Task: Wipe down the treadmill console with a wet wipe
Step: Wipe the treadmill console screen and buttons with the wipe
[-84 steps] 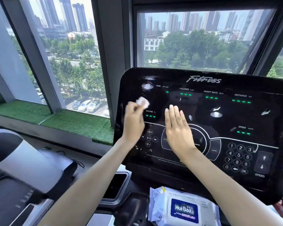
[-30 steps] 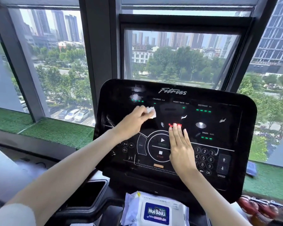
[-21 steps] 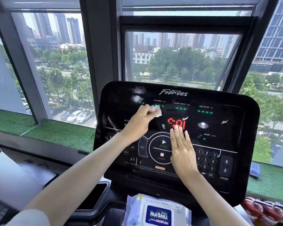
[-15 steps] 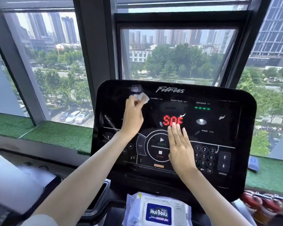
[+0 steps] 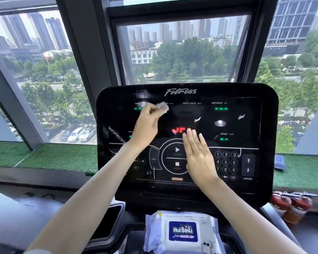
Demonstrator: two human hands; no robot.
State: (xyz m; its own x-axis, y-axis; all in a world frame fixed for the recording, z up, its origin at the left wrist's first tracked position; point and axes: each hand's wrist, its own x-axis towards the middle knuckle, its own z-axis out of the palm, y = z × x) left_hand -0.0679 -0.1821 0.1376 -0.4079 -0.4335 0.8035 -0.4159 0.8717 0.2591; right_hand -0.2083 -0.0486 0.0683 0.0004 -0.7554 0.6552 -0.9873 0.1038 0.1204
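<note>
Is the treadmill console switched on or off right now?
On: the console shows lit green readouts and red characters above the right hand.

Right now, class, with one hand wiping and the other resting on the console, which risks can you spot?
1. The right hand lies flat over the START/STOP pad; red characters already glow, so a press might trigger the machine.
2. The left hand rubs a wet wipe over live displays; moisture could seep in.

Surroundings, gym window bay

Large windows (image 5: pixel 182 52) onto towers, trees, parked cars (image 5: pixel 77 133); green artificial turf sill (image 5: pixel 50 156); blue object (image 5: pixel 279 162) on turf at right; red canisters (image 5: pixel 290 206), blurred, lower right.
</note>
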